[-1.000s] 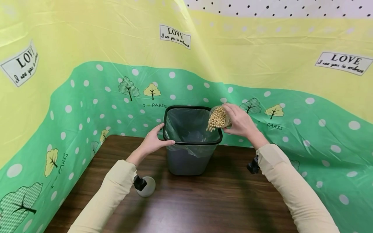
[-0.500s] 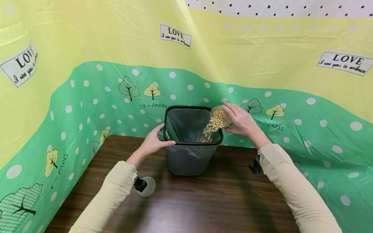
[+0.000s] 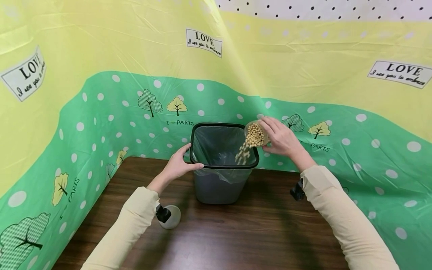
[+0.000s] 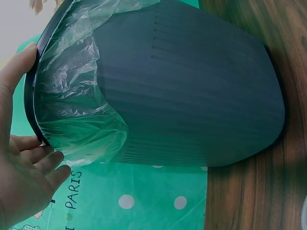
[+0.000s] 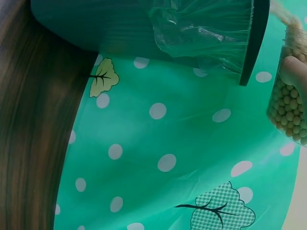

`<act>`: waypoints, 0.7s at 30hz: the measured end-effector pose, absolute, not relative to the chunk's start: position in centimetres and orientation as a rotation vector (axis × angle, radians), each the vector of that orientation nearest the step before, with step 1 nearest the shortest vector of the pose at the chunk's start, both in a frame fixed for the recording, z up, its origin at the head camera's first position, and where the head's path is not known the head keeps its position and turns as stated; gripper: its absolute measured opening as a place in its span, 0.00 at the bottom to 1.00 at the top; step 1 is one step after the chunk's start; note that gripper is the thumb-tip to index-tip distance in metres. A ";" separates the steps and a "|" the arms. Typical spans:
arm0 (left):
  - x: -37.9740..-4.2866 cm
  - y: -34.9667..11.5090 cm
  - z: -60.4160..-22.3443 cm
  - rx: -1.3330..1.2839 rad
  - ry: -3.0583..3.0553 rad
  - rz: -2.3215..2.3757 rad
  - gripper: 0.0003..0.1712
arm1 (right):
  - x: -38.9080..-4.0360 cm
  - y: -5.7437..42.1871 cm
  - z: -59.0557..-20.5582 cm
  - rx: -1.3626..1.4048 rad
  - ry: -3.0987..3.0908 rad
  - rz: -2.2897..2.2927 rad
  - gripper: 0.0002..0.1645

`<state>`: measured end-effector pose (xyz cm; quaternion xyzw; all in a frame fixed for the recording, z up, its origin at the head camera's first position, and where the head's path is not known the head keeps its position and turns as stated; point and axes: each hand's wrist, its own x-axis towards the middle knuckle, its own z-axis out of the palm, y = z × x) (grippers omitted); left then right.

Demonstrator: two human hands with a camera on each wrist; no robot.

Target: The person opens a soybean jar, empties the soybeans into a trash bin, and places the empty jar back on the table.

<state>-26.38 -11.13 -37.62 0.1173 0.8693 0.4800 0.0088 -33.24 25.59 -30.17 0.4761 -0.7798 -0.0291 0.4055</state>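
Note:
A dark grey trash can (image 3: 217,191) with a black rim stands upright on the table, lined with a clear plastic bag (image 3: 206,148). My left hand (image 3: 175,165) rests at the rim's near left corner, thumb and forefinger stretched along its two sides; the left wrist view shows the other fingers (image 4: 48,158) loosely bent beside the rim. Over the right side, my right hand (image 3: 281,137) grips a clear jar (image 5: 288,108) tipped toward the can. Pale round soybeans (image 3: 255,135) spill from its mouth into the bag; many are still inside the jar. The can's bottom is hard to see.
A small round whitish object (image 3: 174,217) is on the dark wooden table (image 3: 236,240), partly hidden behind the left wrist camera (image 3: 163,213). A green and yellow printed cloth (image 3: 162,142) hangs close behind the can and along both sides.
One second ago the soybeans were only at the jar's lip; now they fall in a stream into the can. My right hand has shifted slightly right. My left hand stays in place.

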 end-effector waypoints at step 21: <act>-26.4 -11.2 -37.7 0.351 2.715 1.498 0.57 | -33.2 25.4 -29.1 1.242 -1.917 -0.130 0.60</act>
